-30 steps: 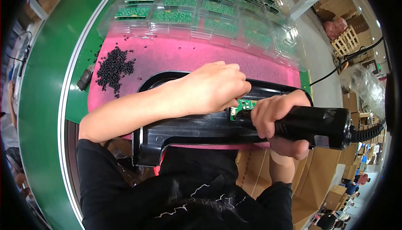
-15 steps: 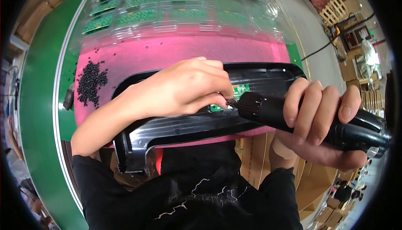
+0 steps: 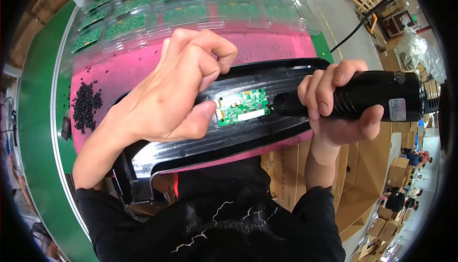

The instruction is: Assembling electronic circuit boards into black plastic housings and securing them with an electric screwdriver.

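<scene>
1. Your pink mat spreads across the middle of the frame, under the work.
2. Clear plastic trays fill the top of the frame; plenty of green boards in them remain unused.
3. Your black casing lies open side up across the centre, its curved end toward the lower left.
4. Your left hand, left of centre, is half open above the casing: fingers curled, thumb standing apart. It holds nothing visible; you cannot tell whether something small is tucked inside the fingers.
5. Your right hand, right of centre, is wrapped firmly around the black power screwdriver, which points left.
6. Your circuit board sits inside the casing at mid-frame, so placing looks done. The tool's tip is at its right edge, suggesting fastening is partway; contact, and how many corners are secured, are too small to tell.
7. Small black screws, by their look, lie heaped at the left, with many left over.
</scene>
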Motion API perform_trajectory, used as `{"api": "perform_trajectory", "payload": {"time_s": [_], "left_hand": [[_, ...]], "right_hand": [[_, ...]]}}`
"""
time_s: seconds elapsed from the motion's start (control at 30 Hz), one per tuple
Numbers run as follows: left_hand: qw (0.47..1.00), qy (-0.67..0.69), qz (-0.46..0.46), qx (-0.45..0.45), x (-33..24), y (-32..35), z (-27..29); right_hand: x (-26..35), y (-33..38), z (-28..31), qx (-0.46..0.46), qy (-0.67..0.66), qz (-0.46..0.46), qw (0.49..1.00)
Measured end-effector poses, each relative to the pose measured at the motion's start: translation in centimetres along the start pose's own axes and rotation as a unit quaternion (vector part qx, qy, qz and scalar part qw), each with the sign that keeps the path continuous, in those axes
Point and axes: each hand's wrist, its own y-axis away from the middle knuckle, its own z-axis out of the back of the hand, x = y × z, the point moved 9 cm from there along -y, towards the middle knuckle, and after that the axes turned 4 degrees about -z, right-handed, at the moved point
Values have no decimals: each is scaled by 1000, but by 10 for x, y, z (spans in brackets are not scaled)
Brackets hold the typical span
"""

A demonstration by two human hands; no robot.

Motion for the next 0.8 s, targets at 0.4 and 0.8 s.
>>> {"api": "perform_trajectory", "payload": {"time_s": [0.4,0.8], "left_hand": [[998,1,51,46,8,-1,-13],[983,-145,96,61,-2,-18,15]], "right_hand": [[-17,-6,-10,1,63,-41,997],[-19,-16,21,-122,-39,-141,982]]}}
